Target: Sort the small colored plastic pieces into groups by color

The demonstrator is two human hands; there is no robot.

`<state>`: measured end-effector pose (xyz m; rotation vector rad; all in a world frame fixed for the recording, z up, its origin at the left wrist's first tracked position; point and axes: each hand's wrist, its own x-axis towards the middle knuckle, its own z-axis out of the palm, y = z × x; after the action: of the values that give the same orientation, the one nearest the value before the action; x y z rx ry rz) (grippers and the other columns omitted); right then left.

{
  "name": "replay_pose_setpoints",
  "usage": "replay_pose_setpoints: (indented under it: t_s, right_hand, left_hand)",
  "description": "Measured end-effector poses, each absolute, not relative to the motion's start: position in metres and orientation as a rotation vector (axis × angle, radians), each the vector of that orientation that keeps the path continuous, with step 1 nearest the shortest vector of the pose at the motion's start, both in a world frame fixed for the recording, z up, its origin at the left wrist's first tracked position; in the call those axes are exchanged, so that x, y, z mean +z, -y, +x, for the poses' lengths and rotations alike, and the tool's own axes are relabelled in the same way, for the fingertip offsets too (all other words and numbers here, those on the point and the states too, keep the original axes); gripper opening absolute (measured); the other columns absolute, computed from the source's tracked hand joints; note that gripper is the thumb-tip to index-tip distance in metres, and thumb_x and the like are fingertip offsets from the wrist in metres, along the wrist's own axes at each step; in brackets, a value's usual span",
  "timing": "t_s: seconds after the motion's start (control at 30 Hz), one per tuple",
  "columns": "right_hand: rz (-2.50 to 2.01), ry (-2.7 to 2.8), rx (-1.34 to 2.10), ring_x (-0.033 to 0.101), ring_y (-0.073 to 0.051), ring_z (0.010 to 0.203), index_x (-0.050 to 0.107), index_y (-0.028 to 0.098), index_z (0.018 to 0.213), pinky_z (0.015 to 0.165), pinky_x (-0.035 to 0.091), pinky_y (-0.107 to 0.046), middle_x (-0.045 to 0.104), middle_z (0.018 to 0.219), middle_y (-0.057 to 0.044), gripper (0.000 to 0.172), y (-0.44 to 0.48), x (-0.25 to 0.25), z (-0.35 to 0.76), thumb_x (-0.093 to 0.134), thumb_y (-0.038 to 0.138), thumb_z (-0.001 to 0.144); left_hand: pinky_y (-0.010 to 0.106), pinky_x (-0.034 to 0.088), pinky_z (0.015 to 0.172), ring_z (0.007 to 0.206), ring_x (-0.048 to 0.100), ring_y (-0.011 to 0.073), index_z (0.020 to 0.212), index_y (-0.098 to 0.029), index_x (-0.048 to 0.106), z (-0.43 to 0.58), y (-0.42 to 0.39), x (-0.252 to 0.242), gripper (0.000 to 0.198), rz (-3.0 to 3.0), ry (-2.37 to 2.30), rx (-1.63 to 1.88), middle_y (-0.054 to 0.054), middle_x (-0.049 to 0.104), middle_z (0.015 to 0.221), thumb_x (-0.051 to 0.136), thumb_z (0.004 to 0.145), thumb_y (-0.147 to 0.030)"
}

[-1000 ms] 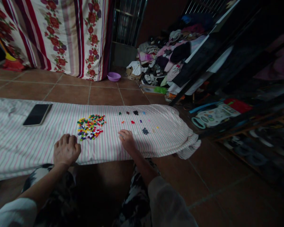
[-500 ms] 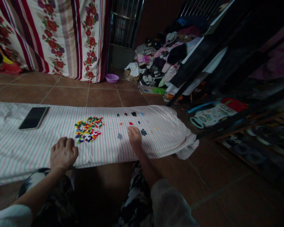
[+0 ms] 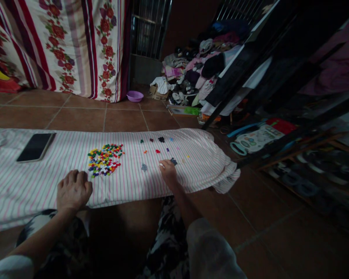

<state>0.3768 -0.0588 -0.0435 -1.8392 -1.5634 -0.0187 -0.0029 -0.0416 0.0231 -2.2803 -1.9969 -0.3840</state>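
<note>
The bits in the mixed pile [image 3: 104, 159] look light and hard, so a fingertip pinch by the sides seems the way to go. The right hand [image 3: 168, 171] looks pinched on a tiny pale piece [image 3: 161, 165] beside the sorted clusters [image 3: 159, 140], close to the striped cloth's [image 3: 128, 184] near edge. The left hand [image 3: 73, 190] rests loose and empty just below the pile, and there's bare cloth between pile and clusters.

Striped cloth [image 3: 31, 182]: bare stretch at left of frame between phone [image 3: 35, 147] and mixed bead pile [image 3: 104, 159]. Open strip between pile and grey cluster [image 3: 144, 167]. Small sorted clusters [image 3: 159, 145] crowd centre, just above right hand [image 3: 168, 172]. Left hand [image 3: 73, 190] blocks cloth's near edge below pile. Cloth's right end bare; floor tiles [image 3: 81, 116] above cloth open.
</note>
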Motion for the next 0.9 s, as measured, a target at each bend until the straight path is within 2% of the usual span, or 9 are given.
replay_pose_setpoints:
  t_s: [0.3, 0.53, 0.7, 0.9]
  right_hand:
    - [-1.786, 1.626, 0.022, 0.061, -0.023, 0.093, 0.074, 0.019, 0.092, 0.090, 0.050, -0.037, 0.069, 0.094, -0.009, 0.026, 0.058, -0.039, 0.357, 0.051, 0.013, 0.084]
    - [-1.667, 1.601, -0.016, 0.062, -0.023, 0.102, 0.075, 0.020, 0.105, 0.096, 0.049, -0.039, 0.071, 0.106, -0.010, 0.032, 0.066, -0.029, 0.378, 0.046, 0.019, 0.089]
    - [-1.754, 1.442, -0.169, 0.061, -0.025, 0.106, 0.073, 0.018, 0.103, 0.098, 0.045, -0.044, 0.071, 0.109, -0.013, 0.032, 0.064, -0.030, 0.418, 0.045, 0.020, 0.089]
    - [-1.778, 1.447, -0.150, 0.063, -0.023, 0.098, 0.073, 0.017, 0.094, 0.095, 0.045, -0.040, 0.072, 0.101, -0.011, 0.028, 0.047, -0.045, 0.435, 0.047, 0.018, 0.084]
  left_hand:
    - [0.049, 0.045, 0.095, 0.118, 0.055, 0.0341, 0.111, -0.012, 0.060, -0.002, 0.041, 0.020, 0.035, -2.246, 2.004, -0.372, 0.022, 0.056, 0.128, 0.039, 0.088, -0.026]
    - [0.049, 0.046, 0.094, 0.117, 0.056, 0.0336, 0.107, -0.015, 0.059, -0.002, 0.042, 0.021, 0.032, -2.253, 1.985, -0.339, 0.020, 0.057, 0.128, 0.035, 0.090, -0.027]
    - [0.048, 0.045, 0.097, 0.122, 0.054, 0.0333, 0.110, -0.017, 0.057, -0.006, 0.039, 0.014, 0.033, -2.233, 1.996, -0.313, 0.019, 0.055, 0.130, 0.034, 0.091, -0.029]
    - [0.050, 0.047, 0.095, 0.120, 0.056, 0.0344, 0.112, -0.016, 0.058, -0.014, 0.034, 0.005, 0.034, -2.277, 1.964, -0.303, 0.020, 0.055, 0.131, 0.036, 0.091, -0.030]
